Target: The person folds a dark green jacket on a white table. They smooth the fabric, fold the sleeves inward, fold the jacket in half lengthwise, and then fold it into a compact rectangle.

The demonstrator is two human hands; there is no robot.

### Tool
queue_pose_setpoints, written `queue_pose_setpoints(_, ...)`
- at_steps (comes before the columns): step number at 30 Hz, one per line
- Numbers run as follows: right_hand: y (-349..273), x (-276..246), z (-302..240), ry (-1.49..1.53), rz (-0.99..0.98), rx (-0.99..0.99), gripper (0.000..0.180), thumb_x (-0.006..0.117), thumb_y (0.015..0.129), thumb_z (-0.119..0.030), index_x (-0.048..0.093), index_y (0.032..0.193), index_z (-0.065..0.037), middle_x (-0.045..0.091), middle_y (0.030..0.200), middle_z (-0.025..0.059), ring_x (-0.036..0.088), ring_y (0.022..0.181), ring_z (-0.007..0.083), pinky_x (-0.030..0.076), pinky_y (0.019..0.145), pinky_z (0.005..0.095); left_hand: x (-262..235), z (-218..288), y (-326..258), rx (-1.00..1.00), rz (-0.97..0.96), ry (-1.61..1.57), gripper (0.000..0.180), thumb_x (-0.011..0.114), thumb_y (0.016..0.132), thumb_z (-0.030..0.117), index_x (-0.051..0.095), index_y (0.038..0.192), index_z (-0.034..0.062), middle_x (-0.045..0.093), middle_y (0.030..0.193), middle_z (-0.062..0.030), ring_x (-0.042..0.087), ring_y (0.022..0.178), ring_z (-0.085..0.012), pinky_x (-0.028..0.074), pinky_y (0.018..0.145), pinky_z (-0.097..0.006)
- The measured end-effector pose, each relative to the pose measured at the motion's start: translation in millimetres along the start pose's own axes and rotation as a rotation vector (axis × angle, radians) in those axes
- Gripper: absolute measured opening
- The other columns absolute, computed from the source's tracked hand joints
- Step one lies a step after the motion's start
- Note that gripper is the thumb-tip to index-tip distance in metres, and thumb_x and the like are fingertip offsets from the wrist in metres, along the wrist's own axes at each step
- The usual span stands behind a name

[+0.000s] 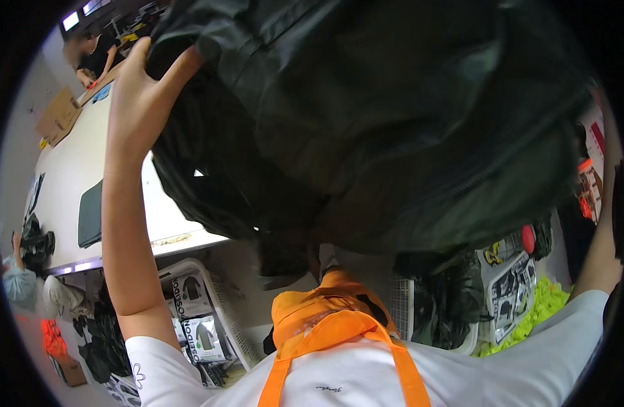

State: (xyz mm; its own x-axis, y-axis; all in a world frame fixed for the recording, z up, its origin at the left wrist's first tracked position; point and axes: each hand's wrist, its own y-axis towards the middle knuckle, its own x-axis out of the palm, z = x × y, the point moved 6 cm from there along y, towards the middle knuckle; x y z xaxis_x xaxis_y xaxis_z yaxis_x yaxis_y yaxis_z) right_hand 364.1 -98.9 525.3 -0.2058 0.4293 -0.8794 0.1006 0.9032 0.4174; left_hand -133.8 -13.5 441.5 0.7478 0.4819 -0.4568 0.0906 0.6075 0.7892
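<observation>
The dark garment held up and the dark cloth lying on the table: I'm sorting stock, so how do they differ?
The garment is raised overhead, gripped at its edge by the left hand; the cloth lies untouched on the white table. The garment is bulky and crumpled, filling most of the view; the cloth is flat and looks folded. Both are dark. The right hand is hidden behind the garment.

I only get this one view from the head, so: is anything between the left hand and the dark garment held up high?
Nothing visible. The left hand is already on the dark garment, fingers on its edge. The right hand is out of view behind the fabric.
</observation>
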Motion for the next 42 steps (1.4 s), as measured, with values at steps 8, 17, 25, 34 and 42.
queue_pose_setpoints(8, 209, 114, -72, 0.211, 0.037, -0.297, 0.057, 0.046, 0.093, -0.033, 0.034, 0.135, 0.003, 0.051, 0.125, 0.0218, 0.051, 0.114, 0.0311, 0.039, 0.096, 0.0365, -14, -83, 94, -0.121, 0.148, 0.568, 0.059, 0.047, 0.089, 0.056, 0.063, 0.085, -0.0008, 0.063, 0.071, -0.0178, 0.062, 0.071, -0.0304, 0.045, 0.067, -0.038)
queue_pose_setpoints(17, 501, 441, -163, 0.525, -0.097, -0.329, 0.063, 0.046, 0.092, -0.037, 0.031, 0.137, 0.004, 0.049, 0.129, 0.0232, 0.049, 0.118, 0.0331, 0.037, 0.100, 0.0376, 129, -336, 133, -0.461, 0.078, 0.661, 0.053, 0.060, 0.083, 0.040, 0.056, 0.117, 0.0006, 0.059, 0.114, -0.0241, 0.055, 0.108, -0.0386, 0.043, 0.091, -0.043)
queue_pose_setpoints(25, 153, 572, -46, 0.603, -0.630, -0.430, 0.055, 0.058, 0.086, -0.015, 0.038, 0.136, -0.002, 0.028, 0.145, 0.0236, 0.028, 0.134, 0.0369, 0.025, 0.109, 0.0409, 253, -252, -184, -0.504, -0.717, 0.448, 0.074, 0.064, 0.079, 0.038, 0.034, 0.141, 0.0108, 0.027, 0.148, -0.0146, 0.020, 0.137, -0.0364, 0.013, 0.110, -0.054)
queue_pose_setpoints(34, -45, 588, -10, 0.129, -0.807, -0.063, 0.066, 0.057, 0.084, -0.043, 0.038, 0.140, -0.013, 0.013, 0.149, 0.0245, 0.008, 0.136, 0.0478, 0.007, 0.106, 0.0616, 325, -208, -285, -0.665, -0.881, 0.482, 0.068, 0.062, 0.077, 0.049, 0.044, 0.135, 0.0196, 0.024, 0.149, -0.0119, 0.016, 0.136, -0.0426, 0.012, 0.101, -0.068)
queue_pose_setpoints(42, 80, 682, -8, -0.059, -0.381, -0.122, 0.061, 0.050, 0.088, -0.046, 0.034, 0.142, -0.023, 0.018, 0.151, 0.0135, 0.015, 0.137, 0.0400, 0.013, 0.106, 0.0598, 348, -329, -212, -0.622, -0.518, 0.183, 0.064, 0.056, 0.086, 0.036, 0.034, 0.141, 0.0150, 0.025, 0.149, -0.0084, 0.022, 0.137, -0.0317, 0.013, 0.108, -0.055)
